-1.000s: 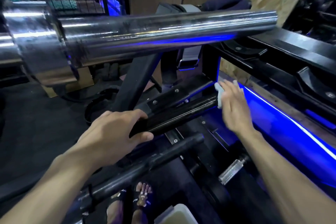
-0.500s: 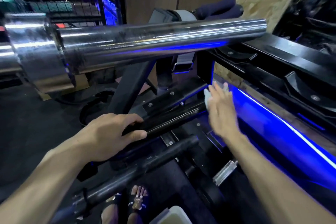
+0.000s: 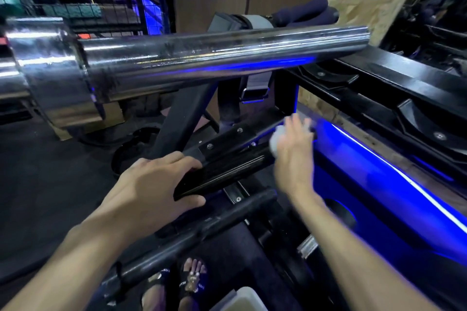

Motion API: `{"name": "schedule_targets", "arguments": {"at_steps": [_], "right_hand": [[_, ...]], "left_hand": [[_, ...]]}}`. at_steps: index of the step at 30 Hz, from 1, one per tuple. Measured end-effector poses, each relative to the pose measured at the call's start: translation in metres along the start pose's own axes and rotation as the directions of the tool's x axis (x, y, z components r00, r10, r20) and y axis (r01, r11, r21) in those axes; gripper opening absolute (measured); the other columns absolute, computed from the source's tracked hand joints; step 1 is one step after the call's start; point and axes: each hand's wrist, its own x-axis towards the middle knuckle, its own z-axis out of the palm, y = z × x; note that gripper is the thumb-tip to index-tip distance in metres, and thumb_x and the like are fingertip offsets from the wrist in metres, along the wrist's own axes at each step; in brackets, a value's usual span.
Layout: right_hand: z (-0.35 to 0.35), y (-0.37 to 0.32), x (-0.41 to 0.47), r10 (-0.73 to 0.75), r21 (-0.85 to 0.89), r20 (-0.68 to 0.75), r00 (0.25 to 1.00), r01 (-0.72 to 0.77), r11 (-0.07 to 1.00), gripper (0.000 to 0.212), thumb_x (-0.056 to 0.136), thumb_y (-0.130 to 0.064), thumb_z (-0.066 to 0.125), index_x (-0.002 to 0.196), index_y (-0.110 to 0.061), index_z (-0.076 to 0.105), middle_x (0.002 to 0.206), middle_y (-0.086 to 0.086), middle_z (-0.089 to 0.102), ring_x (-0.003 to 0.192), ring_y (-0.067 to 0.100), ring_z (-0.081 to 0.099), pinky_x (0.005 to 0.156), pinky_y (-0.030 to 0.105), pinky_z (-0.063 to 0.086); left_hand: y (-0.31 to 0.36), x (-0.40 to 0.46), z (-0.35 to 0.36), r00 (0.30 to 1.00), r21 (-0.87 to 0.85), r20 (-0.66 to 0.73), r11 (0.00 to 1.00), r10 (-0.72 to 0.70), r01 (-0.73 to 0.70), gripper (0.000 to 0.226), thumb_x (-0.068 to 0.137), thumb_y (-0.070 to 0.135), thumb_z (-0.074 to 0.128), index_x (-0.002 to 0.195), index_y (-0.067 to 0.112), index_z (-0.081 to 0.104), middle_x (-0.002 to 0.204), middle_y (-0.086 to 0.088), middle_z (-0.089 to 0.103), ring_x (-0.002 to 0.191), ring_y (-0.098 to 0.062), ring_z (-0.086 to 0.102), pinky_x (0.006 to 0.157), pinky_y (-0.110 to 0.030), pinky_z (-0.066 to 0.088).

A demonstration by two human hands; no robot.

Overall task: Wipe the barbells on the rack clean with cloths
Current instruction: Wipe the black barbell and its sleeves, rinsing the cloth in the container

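A thick chrome barbell sleeve point(image 3: 214, 55) crosses the upper view, its collar at the far left. Below it a black barbell sleeve point(image 3: 222, 171) lies slanted on the rack. My left hand point(image 3: 151, 184) grips the near end of this black sleeve, thumb under it. My right hand point(image 3: 294, 156), blurred by motion, presses a small white cloth point(image 3: 276, 141) against the far end of the same sleeve with fingers fairly straight. A thinner black bar point(image 3: 192, 235) runs lower down.
A black rack frame point(image 3: 379, 88) with blue lighting point(image 3: 379, 179) fills the right side. A slanted black upright point(image 3: 182, 118) stands behind the sleeve. My sandalled feet point(image 3: 187, 283) and a white container point(image 3: 242, 300) are at the bottom. Dark floor lies to the left.
My right hand with the cloth has slid slightly left and back along the end of the black sleeve. My left hand keeps its grip.
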Motion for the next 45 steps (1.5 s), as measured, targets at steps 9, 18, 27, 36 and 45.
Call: {"name": "schedule_targets", "arguments": {"at_steps": [9, 18, 27, 36, 45], "right_hand": [[0.0, 0.054, 0.014, -0.02, -0.032, 0.072, 0.997, 0.023, 0.999, 0.063, 0.1, -0.024, 0.021, 0.158, -0.001, 0.026, 0.168, 0.013, 0.018, 0.156, 0.029, 0.011, 0.126, 0.05, 0.011], [-0.01, -0.052, -0.042, -0.573, 0.0, 0.056, 0.818, 0.573, 0.819, 0.06, 0.103, -0.032, 0.032, 0.159, -0.011, 0.025, 0.167, 0.01, 0.024, 0.155, 0.033, 0.017, 0.126, 0.048, 0.015], [-0.013, -0.046, -0.018, -0.272, -0.004, 0.104, 0.957, 0.273, 0.962, 0.057, 0.092, -0.029, 0.045, 0.145, -0.01, 0.055, 0.154, 0.009, 0.047, 0.148, 0.043, 0.028, 0.119, 0.054, 0.024], [-0.014, 0.04, 0.016, -0.084, -0.109, 0.181, 0.98, 0.105, 0.988, 0.047, 0.105, -0.022, 0.034, 0.149, -0.026, 0.049, 0.16, -0.001, 0.04, 0.153, 0.03, 0.02, 0.122, 0.053, 0.015], [-0.008, -0.038, -0.023, -0.443, -0.041, 0.11, 0.89, 0.449, 0.892, 0.051, 0.099, -0.031, 0.041, 0.149, -0.024, 0.046, 0.159, -0.002, 0.041, 0.151, 0.029, 0.03, 0.12, 0.056, 0.022]], "left_hand": [[-0.009, 0.005, 0.0, 0.993, -0.052, 0.111, 0.998, -0.036, 0.042, 0.069, 0.082, 0.08, 0.04, 0.144, 0.048, 0.04, 0.135, 0.033, 0.051, 0.124, -0.013, 0.054, 0.105, -0.038, 0.045], [0.0, -0.002, -0.007, 0.998, -0.001, 0.049, 0.999, -0.047, 0.047, 0.05, 0.094, 0.069, 0.03, 0.135, 0.046, 0.047, 0.123, 0.027, 0.05, 0.106, 0.0, 0.054, 0.088, -0.027, 0.043], [-0.001, -0.001, -0.003, 0.997, -0.021, 0.043, 0.997, -0.07, 0.071, 0.046, 0.085, 0.076, 0.05, 0.121, 0.047, 0.048, 0.113, 0.025, 0.049, 0.097, -0.005, 0.057, 0.082, -0.028, 0.045], [0.003, -0.005, -0.003, 0.997, -0.043, -0.005, 0.997, -0.072, 0.072, 0.043, 0.082, 0.072, 0.062, 0.112, 0.045, 0.049, 0.108, 0.023, 0.05, 0.097, -0.004, 0.056, 0.085, -0.031, 0.047], [0.0, -0.005, -0.003, 0.995, -0.047, 0.026, 0.994, -0.096, 0.098, 0.049, 0.081, 0.074, 0.058, 0.12, 0.046, 0.048, 0.112, 0.027, 0.05, 0.098, -0.002, 0.055, 0.084, -0.028, 0.048]]}}
